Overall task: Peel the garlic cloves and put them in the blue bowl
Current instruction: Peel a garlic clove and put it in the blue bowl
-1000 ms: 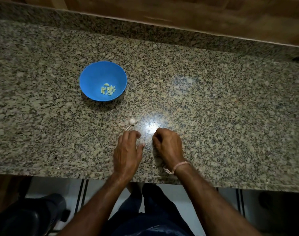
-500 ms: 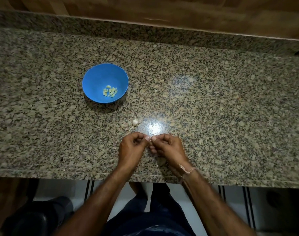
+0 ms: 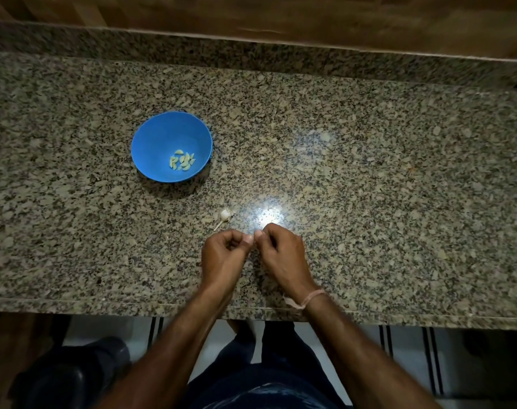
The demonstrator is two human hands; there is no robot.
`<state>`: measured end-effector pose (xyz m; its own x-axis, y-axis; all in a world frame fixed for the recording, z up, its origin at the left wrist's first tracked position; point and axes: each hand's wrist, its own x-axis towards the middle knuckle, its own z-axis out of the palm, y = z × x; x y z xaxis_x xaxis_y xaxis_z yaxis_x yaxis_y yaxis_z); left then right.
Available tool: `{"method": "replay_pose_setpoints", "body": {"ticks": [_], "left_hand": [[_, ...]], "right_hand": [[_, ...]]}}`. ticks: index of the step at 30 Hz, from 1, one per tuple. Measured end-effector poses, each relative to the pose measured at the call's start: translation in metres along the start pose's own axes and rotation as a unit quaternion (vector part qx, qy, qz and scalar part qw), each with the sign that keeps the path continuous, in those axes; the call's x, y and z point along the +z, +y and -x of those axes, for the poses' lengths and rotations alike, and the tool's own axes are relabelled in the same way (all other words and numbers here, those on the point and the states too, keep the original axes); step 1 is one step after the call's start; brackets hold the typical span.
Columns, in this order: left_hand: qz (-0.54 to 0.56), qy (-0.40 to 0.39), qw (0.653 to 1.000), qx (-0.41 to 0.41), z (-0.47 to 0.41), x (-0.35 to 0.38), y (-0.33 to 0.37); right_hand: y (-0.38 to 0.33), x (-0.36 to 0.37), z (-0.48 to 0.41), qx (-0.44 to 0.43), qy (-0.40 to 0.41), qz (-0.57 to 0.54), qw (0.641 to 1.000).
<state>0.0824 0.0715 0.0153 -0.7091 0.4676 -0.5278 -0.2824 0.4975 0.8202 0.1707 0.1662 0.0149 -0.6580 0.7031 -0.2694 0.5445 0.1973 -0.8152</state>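
Garlic clove, if any, is hidden between the pinched fingertips of the left hand point(image 3: 223, 255) and right hand point(image 3: 281, 255); the blue bowl point(image 3: 151, 137) sits up-left, nearer the left hand.

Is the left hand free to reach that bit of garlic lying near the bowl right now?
Probably yes for the path: the garlic piece lies on bare counter just beyond the left hand. But its fingertips are pinched together with the right hand.

Speckled granite counter point(image 3: 369, 187), wooden wall panel point(image 3: 281, 16) behind, striped white floor point(image 3: 404, 358) below.
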Motion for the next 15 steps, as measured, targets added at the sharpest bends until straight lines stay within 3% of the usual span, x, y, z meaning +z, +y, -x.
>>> {"method": "replay_pose_setpoints", "body": {"ticks": [2,3,6,8,10,11,13,14,15], "left_hand": [[-0.079,0.036,0.995,0.054,0.001,0.002,-0.001],[-0.06,0.03,0.997,0.032,-0.001,0.002,0.0],[0.11,-0.053,0.974,-0.191,-0.006,-0.001,0.011],[0.128,-0.066,0.962,-0.233,-0.004,-0.002,0.014],[0.029,-0.025,0.995,-0.092,0.0,0.001,0.013],[-0.064,0.007,0.998,0.003,0.002,0.001,0.01],[-0.205,0.068,0.968,0.129,0.002,-0.001,0.004],[-0.236,0.085,0.956,0.152,0.001,-0.001,0.002],[-0.249,0.08,0.953,0.152,0.001,-0.001,0.0]], "right_hand": [[-0.003,0.001,0.0,0.05,-0.014,-0.072,0.996],[-0.002,0.002,0.0,0.028,0.0,-0.04,0.999],[0.011,0.005,0.001,-0.134,0.061,0.167,0.975],[0.012,0.005,0.0,-0.172,0.061,0.198,0.963],[0.009,0.002,-0.002,-0.09,0.034,0.085,0.992],[0.006,-0.001,-0.003,-0.008,-0.006,-0.028,1.0],[-0.002,-0.009,-0.003,0.175,-0.103,-0.255,0.945],[-0.006,-0.012,-0.003,0.208,-0.128,-0.281,0.928],[-0.006,-0.011,-0.003,0.19,-0.128,-0.238,0.944]]}}
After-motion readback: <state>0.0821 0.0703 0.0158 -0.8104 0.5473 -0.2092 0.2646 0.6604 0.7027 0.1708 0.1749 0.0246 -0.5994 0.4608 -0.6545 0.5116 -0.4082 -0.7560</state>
